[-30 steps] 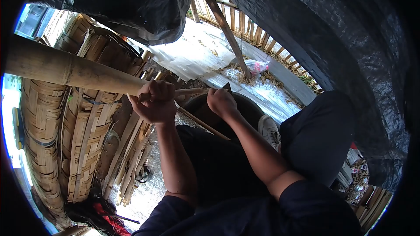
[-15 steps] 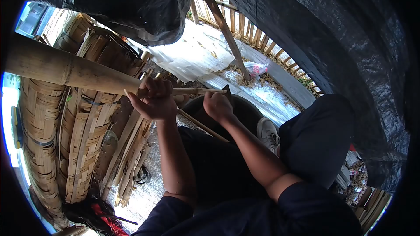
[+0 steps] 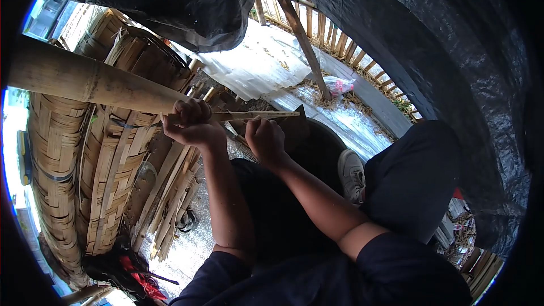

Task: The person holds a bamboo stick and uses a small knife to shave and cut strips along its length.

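Note:
My left hand [image 3: 194, 126] is closed around a pale, narrow bamboo strip [image 3: 241, 115], close to the end of a thick bamboo pole [image 3: 122, 88]. To the right, the strip runs out over a dark round tub [image 3: 324, 144]. My right hand [image 3: 265, 139] is a closed fist just under the strip, thumb side up near its lower edge. Whatever lies inside that fist is hidden. A dark, flat piece with a pointed corner [image 3: 297, 129] shows behind the strip's far end; its kind is unclear.
Tall woven bamboo panels [image 3: 56, 187] and a bundle of split bamboo [image 3: 175, 204] stand at left. Black sheeting [image 3: 413, 39] hangs above and at right. A slanting wooden post [image 3: 297, 34], corrugated sheets [image 3: 249, 71] and a slatted fence [image 3: 340, 45] are ahead. My shoe [image 3: 351, 175] is beside the tub.
My right hand has moved left along the strip, closer to my left hand. The strip's far end now shows more fully. The view has shifted slightly.

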`<control>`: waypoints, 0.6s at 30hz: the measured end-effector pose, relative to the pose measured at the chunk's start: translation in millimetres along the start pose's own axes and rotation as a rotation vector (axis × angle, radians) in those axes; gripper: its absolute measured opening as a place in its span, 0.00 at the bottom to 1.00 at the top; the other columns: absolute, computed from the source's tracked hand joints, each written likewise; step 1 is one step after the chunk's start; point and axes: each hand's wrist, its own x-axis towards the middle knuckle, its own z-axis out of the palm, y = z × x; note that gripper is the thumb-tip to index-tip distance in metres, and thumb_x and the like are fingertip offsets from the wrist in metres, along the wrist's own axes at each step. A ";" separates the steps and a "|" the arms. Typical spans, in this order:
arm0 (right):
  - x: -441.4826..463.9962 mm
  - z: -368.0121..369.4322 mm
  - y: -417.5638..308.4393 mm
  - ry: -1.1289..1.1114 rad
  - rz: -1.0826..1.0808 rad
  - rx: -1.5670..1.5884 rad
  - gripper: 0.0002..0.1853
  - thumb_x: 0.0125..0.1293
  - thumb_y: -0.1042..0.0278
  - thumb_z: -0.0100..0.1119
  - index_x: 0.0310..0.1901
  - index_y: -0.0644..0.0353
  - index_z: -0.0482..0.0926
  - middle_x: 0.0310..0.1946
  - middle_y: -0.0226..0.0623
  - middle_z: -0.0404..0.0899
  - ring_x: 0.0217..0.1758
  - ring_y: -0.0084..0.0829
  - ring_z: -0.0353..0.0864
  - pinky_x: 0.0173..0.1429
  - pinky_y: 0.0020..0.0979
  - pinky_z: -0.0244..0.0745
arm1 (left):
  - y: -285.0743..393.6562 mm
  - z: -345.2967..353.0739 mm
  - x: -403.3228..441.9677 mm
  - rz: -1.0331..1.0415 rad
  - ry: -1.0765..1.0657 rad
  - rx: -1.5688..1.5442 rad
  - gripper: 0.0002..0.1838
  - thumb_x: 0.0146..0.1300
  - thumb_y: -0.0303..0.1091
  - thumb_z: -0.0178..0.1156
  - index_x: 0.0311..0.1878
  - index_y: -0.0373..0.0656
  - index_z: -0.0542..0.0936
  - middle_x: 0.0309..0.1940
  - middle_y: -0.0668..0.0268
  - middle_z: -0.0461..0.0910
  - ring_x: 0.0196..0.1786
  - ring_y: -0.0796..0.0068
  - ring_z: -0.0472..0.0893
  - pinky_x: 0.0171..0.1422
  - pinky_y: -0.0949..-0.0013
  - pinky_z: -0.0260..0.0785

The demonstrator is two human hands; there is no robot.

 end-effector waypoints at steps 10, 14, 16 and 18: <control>-2.8 -13.6 -11.8 -0.128 -0.083 -0.034 0.24 0.64 0.55 0.40 0.27 0.68 0.79 0.30 0.60 0.79 0.39 0.57 0.80 0.49 0.50 0.75 | -2.7 10.6 -2.5 -0.070 -0.123 -0.040 0.24 0.62 0.56 0.40 0.18 0.50 0.58 0.13 0.74 0.51 0.14 0.82 0.48 0.18 0.74 0.38; 0.8 -55.3 -36.3 -0.176 0.099 0.054 0.24 0.65 0.55 0.40 0.28 0.69 0.78 0.30 0.60 0.79 0.38 0.57 0.80 0.48 0.51 0.74 | -6.1 23.8 -19.1 -0.095 -0.119 -0.102 0.24 0.62 0.56 0.41 0.17 0.49 0.57 0.13 0.76 0.49 0.14 0.82 0.49 0.18 0.74 0.39; 12.9 -23.7 4.5 -0.104 0.117 -0.019 0.24 0.65 0.54 0.42 0.28 0.70 0.78 0.31 0.60 0.79 0.38 0.56 0.80 0.48 0.50 0.74 | -3.4 18.8 -15.9 -0.072 -0.254 0.015 0.24 0.61 0.56 0.41 0.17 0.50 0.56 0.13 0.76 0.49 0.15 0.82 0.49 0.18 0.74 0.39; 23.6 -5.9 26.4 -0.094 0.107 0.016 0.24 0.65 0.54 0.43 0.27 0.69 0.78 0.30 0.59 0.79 0.37 0.56 0.80 0.46 0.49 0.75 | -0.4 10.2 -8.3 -0.087 -0.201 -0.012 0.24 0.61 0.56 0.40 0.17 0.50 0.56 0.13 0.75 0.50 0.15 0.82 0.49 0.18 0.74 0.39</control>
